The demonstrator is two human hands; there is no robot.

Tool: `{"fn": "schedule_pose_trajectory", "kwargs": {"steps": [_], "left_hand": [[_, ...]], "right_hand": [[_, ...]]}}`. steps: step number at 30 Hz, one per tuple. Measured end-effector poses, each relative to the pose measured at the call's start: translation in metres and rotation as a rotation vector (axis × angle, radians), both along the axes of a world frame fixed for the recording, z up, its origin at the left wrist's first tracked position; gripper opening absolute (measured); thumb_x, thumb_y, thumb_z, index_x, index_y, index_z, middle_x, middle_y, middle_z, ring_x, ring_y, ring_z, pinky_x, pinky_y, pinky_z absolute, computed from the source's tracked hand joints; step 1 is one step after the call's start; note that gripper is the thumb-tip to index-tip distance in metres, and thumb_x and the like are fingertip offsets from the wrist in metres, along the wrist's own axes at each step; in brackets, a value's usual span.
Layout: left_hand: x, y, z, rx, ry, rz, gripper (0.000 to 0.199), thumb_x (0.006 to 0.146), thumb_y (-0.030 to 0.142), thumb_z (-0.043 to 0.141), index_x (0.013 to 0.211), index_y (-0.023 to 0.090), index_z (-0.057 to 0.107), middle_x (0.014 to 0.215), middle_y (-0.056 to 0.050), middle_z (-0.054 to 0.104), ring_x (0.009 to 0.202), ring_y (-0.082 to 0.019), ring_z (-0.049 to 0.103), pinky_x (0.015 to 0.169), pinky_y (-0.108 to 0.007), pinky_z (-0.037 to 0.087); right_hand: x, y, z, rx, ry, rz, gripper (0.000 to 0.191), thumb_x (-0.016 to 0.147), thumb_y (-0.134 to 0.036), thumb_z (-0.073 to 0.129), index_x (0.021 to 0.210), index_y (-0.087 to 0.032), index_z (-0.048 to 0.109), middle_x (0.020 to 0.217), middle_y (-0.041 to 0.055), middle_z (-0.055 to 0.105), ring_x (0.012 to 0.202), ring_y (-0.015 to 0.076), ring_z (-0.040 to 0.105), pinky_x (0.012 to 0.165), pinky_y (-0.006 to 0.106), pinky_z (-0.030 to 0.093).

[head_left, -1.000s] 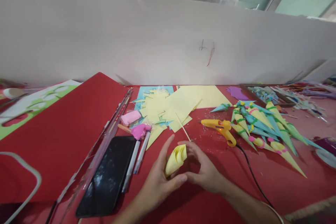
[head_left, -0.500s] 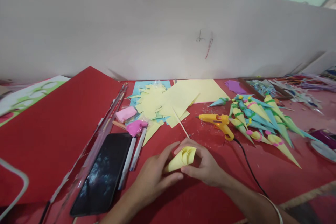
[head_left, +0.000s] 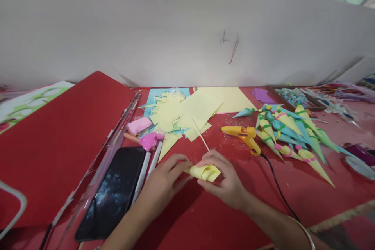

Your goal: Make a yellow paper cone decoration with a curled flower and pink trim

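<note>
A rolled yellow paper cone (head_left: 203,172) is held between both hands above the red tabletop, its spiral wide end facing right. My left hand (head_left: 168,175) pinches the narrow end, which the fingers partly hide. Around the wide end, my right hand (head_left: 224,179) is curled, thumb below and fingers above. Just beyond the right fingers lies a thin wooden stick (head_left: 200,136), its upper part on pale yellow paper sheets (head_left: 197,105). A yellow hot glue gun (head_left: 244,136) rests to the right of my hands, its black cord running toward me.
Finished blue and yellow paper cones (head_left: 290,127) are piled at right. On the left are a black phone (head_left: 113,193), white markers (head_left: 142,174), pink clay packs (head_left: 150,140) and a large red board (head_left: 64,144). A tray (head_left: 299,99) stands at the back right, before a white wall (head_left: 175,31).
My left hand has shifted from the cone's side to its narrow end. The cone has tipped flatter, and my right fingers now lie over its top.
</note>
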State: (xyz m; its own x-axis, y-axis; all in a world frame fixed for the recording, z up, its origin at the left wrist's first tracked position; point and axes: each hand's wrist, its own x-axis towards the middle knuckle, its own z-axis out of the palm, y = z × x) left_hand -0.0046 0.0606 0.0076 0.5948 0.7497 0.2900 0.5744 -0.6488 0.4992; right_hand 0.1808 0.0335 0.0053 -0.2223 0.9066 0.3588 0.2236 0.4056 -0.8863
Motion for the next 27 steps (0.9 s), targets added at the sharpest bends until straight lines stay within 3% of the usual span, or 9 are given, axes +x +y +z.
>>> {"fn": "schedule_pose_trajectory", "kwargs": {"steps": [7, 13, 19, 27], "left_hand": [[0.003, -0.002, 0.004, -0.241, 0.029, -0.114, 0.013, 0.083, 0.021, 0.046, 0.094, 0.021, 0.054, 0.087, -0.002, 0.061, 0.075, -0.015, 0.06, 0.065, -0.024, 0.048], [0.004, -0.003, 0.001, -0.277, 0.085, -0.104, 0.016, 0.08, 0.015, 0.049, 0.094, 0.02, 0.053, 0.095, -0.005, 0.06, 0.08, -0.017, 0.06, 0.067, -0.025, 0.048], [0.005, -0.004, -0.007, -0.265, 0.023, -0.112, 0.024, 0.078, 0.009, 0.046, 0.098, 0.021, 0.051, 0.093, -0.003, 0.059, 0.078, -0.015, 0.059, 0.067, -0.025, 0.048], [0.006, -0.007, -0.009, -0.274, -0.036, -0.111, 0.024, 0.076, 0.005, 0.046, 0.094, 0.021, 0.052, 0.091, -0.001, 0.059, 0.077, -0.012, 0.059, 0.067, -0.022, 0.047]], "right_hand": [[0.0, -0.001, 0.0, 0.035, -0.047, 0.063, 0.029, 0.072, -0.026, 0.063, 0.099, -0.022, 0.054, 0.09, 0.0031, 0.052, 0.083, 0.016, 0.051, 0.074, 0.029, 0.043], [-0.001, -0.002, 0.001, 0.035, -0.14, 0.115, 0.023, 0.074, -0.027, 0.062, 0.095, -0.021, 0.057, 0.089, 0.0032, 0.051, 0.081, 0.0144, 0.051, 0.073, 0.026, 0.043], [-0.001, -0.002, -0.002, 0.056, -0.136, 0.12, 0.034, 0.073, -0.028, 0.062, 0.106, -0.022, 0.054, 0.091, 0.0037, 0.051, 0.084, 0.0151, 0.051, 0.073, 0.027, 0.044], [-0.002, -0.002, -0.004, 0.092, -0.122, 0.135, 0.035, 0.074, -0.029, 0.061, 0.108, -0.024, 0.055, 0.09, 0.0036, 0.051, 0.082, 0.0154, 0.051, 0.072, 0.027, 0.044]]}}
